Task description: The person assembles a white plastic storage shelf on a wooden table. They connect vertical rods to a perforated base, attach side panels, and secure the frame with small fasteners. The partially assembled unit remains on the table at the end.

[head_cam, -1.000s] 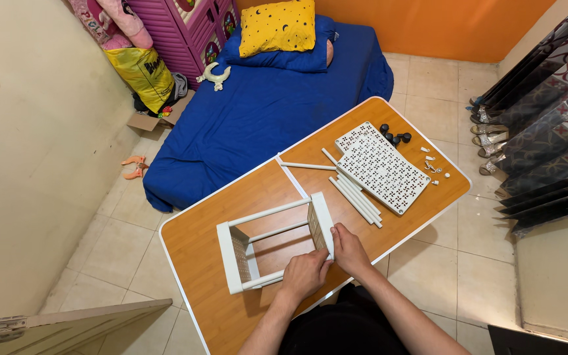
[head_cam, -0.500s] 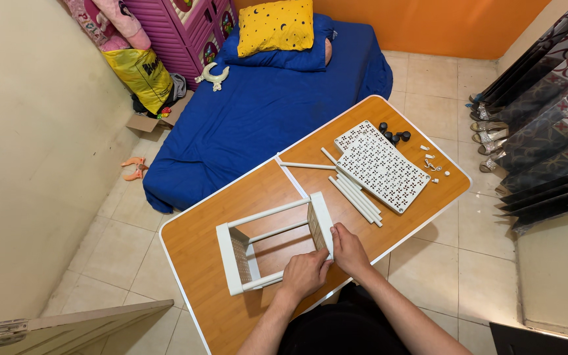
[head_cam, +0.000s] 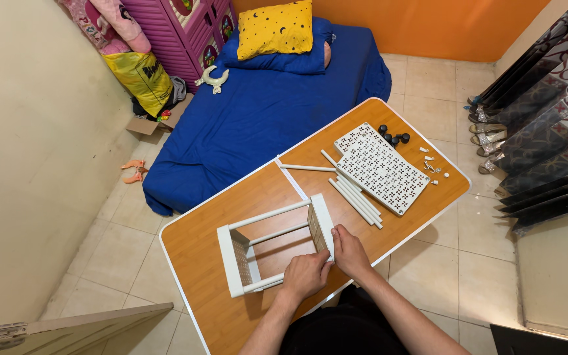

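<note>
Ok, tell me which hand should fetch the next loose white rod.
Probably the right hand: it rests on the white frame nearest the loose rods. The left hand sits farther from them.

- white matt plastic rack frame (head_cam: 274, 244), smooth rods
- orange wood-grain laminate table (head_cam: 198, 236), slight sheen
- white perforated plastic panels (head_cam: 381, 167)
- blue cloth mattress cover (head_cam: 258, 118), matt
- beige glossy floor tiles (head_cam: 438, 79)

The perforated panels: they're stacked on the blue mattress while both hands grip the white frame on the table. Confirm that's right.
Not quite. The perforated panels lie on the wooden table, not on the blue mattress, next to the loose white rods. The head view shows it. The rest holds: the left hand and the right hand both grip the white frame on the table.
</note>
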